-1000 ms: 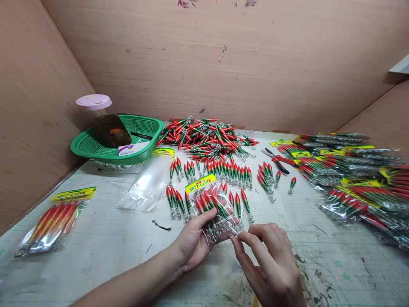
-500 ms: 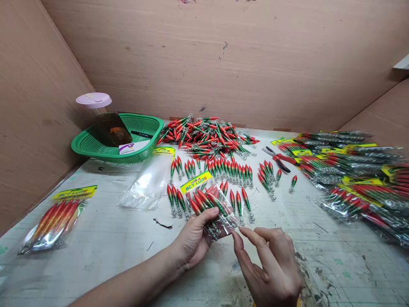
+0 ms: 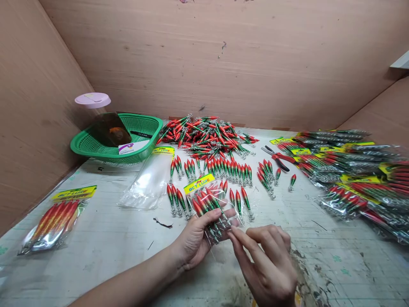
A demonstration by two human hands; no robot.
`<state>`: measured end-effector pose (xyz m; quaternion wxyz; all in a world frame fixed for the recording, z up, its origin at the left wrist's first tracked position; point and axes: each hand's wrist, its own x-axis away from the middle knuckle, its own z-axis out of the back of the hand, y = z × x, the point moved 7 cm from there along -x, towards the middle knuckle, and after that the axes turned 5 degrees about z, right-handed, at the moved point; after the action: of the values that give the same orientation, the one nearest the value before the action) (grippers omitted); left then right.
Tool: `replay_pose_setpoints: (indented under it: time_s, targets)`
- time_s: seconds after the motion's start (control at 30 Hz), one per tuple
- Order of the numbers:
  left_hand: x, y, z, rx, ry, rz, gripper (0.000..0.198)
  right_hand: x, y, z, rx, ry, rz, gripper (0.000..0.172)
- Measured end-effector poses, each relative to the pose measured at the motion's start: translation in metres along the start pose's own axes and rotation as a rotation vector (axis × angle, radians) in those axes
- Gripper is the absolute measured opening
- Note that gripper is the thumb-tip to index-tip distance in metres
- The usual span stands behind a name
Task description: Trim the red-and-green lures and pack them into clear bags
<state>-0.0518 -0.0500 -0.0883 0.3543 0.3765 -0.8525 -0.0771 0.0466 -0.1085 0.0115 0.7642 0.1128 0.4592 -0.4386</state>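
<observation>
My left hand (image 3: 195, 237) holds a clear plastic bag (image 3: 200, 183) with a yellow BCT LURE header, thumb across its front. Inside the bag lie several red and green fishing lures (image 3: 207, 200), their hooks toward the lower right. At the bag's lower right edge, the thumb and forefinger of my right hand (image 3: 267, 261) are pinched together on the plastic. Just beyond the bag, loose lures (image 3: 238, 200) stand in rows on the table (image 3: 128, 256). A stack of flat, unfilled bags (image 3: 145, 183) is left of them.
Behind the rows is a heap of lures (image 3: 204, 136). A green basket (image 3: 150, 149) with a lidded cup (image 3: 111, 128) sits at the back left. Red-handled pliers (image 3: 281, 164) lie near piled filled bags (image 3: 354, 179). One bag of orange lures (image 3: 56, 221) is at left. Wooden walls enclose the table.
The right thumb and forefinger have closed together on the bag's lower edge, and that hand has shifted slightly left. The bag has turned a little in my left hand.
</observation>
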Motion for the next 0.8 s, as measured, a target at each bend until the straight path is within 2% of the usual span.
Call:
replay_pose_setpoints:
  time_s: [0.13, 0.17, 0.27, 0.33, 0.43, 0.5, 0.57, 0.7, 0.8]
  targets:
    - [0.0, 0.003, -0.003, 0.078, -0.046, 0.013, 0.047, 0.004, 0.04, 0.023, -0.082, 0.028, -0.152, 0.019]
    - [-0.001, 0.004, -0.003, 0.102, -0.052, 0.014, 0.046, 0.006, 0.053, 0.023, -0.047, -0.019, -0.15, 0.016]
    - [-0.001, 0.006, -0.002, 0.123, -0.04, 0.017, 0.046, 0.019, 0.088, 0.0, 0.046, -0.363, -0.068, 0.014]
    - [-0.001, 0.005, -0.001, 0.099, -0.019, 0.025, 0.047, 0.032, 0.104, -0.019, 0.042, -0.516, -0.045, 0.017]
    - [-0.002, 0.002, -0.001, 0.079, -0.03, 0.034, 0.041, 0.041, 0.11, -0.034, 0.035, -0.533, -0.042, 0.016]
    - [-0.003, 0.0, -0.002, 0.084, -0.047, 0.035, 0.036, 0.04, 0.106, -0.035, 0.028, -0.52, -0.033, 0.014]
    - [-0.004, 0.001, -0.001, 0.082, -0.043, 0.031, 0.035, 0.032, 0.101, -0.023, -0.016, -0.498, -0.041, 0.012]
    - [-0.005, 0.002, 0.001, 0.07, 0.021, 0.025, 0.04, 0.014, 0.093, 0.026, -0.176, -0.476, -0.107, 0.017]
    - [-0.005, 0.002, 0.004, 0.08, 0.073, 0.035, 0.04, 0.007, 0.072, 0.054, -0.349, -0.488, -0.109, 0.017]
